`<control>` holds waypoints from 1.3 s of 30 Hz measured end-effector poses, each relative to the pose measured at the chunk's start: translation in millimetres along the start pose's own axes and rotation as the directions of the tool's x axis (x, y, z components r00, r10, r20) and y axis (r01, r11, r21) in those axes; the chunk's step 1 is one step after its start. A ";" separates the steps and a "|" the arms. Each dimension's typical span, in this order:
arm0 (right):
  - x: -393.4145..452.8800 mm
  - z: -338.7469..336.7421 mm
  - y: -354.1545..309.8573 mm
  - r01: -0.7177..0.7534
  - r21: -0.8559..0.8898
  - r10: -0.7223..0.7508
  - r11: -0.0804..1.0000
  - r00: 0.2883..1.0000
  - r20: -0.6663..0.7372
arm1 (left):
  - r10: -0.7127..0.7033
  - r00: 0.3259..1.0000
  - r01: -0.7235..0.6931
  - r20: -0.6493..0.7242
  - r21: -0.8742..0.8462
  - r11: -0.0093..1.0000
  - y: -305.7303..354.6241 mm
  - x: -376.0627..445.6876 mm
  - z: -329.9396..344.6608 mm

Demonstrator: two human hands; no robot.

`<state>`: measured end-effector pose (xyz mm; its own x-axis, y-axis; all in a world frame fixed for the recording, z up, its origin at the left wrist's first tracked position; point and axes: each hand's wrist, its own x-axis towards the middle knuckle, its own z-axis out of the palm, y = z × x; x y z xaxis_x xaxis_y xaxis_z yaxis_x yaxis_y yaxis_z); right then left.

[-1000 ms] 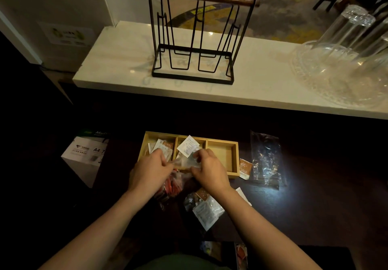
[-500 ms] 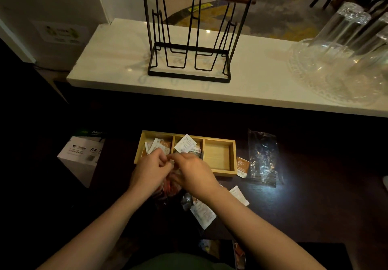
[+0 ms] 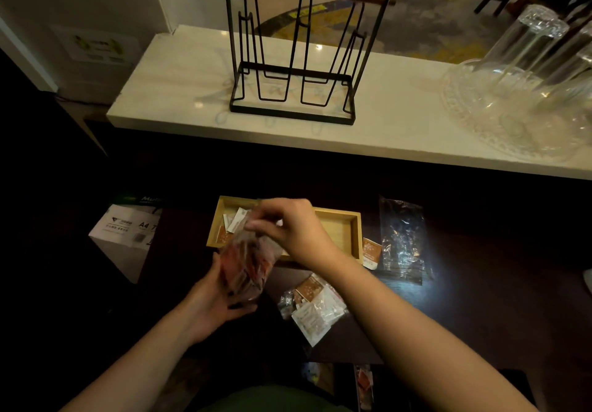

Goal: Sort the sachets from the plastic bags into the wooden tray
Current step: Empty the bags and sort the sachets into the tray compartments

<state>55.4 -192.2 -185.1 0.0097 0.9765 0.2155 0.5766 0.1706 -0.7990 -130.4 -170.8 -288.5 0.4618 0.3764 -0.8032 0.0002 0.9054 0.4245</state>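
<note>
- Dark wood is the surface (image 3: pixel 480 299) I work at, dimly lit, with a pale marble counter (image 3: pixel 400 136) raised behind it.
- On that counter stands a black wire rack (image 3: pixel 298 59) with a wooden top bar, and upturned clear glasses (image 3: pixel 528 59) rest on a cut-glass dish at the right.
- My left hand (image 3: pixel 217 302) grips the bottom of a plastic bag (image 3: pixel 246 267) filled with red and orange sachets; its long axis runs from my palm up and slightly away from me, the mouth pointing toward the tray.
- My right hand (image 3: pixel 294 229) is over the bag's mouth with fingers curled, pinching at the top of the plastic; the frame is blurred there, so I cannot tell whether a sachet is between the fingertips.
- The wooden tray (image 3: pixel 339 219) lies crosswise just beyond the bag, its long axis left to right. The left compartment holds white and brown sachets (image 3: pixel 232 222); my hand hides the middle one.
- A lone brown sachet (image 3: pixel 371 253) leans on the tray's right end, just beside an emptied clear bag (image 3: pixel 403 241) lying flat.
- Near my right forearm lies another bag of white and brown sachets (image 3: pixel 315 307).
- A white paper box (image 3: pixel 125 235) sits well to the left.
</note>
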 end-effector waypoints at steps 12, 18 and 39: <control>-23.5 -58.0 67.4 -0.171 -0.349 0.134 0.921 0.983 -0.127 | 0.583 0.799 -0.410 -0.144 0.579 0.705 39.2 -4.8 36.6; -40.4 -67.1 92.4 -0.396 -0.223 0.374 0.890 0.917 -0.137 | 0.820 0.570 -0.399 -0.056 0.853 0.336 57.4 -0.3 67.5; -72.6 -72.8 133.4 -0.620 0.600 0.791 0.506 0.611 -0.035 | 0.814 0.541 -0.496 0.213 0.862 0.104 71.3 5.7 124.0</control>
<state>191.1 -250.0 -266.5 0.4906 0.7272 -0.4800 -0.2045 -0.4394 -0.8747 -17.7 -128.4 -211.0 0.4389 0.8985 0.0000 0.5354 -0.2615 0.8031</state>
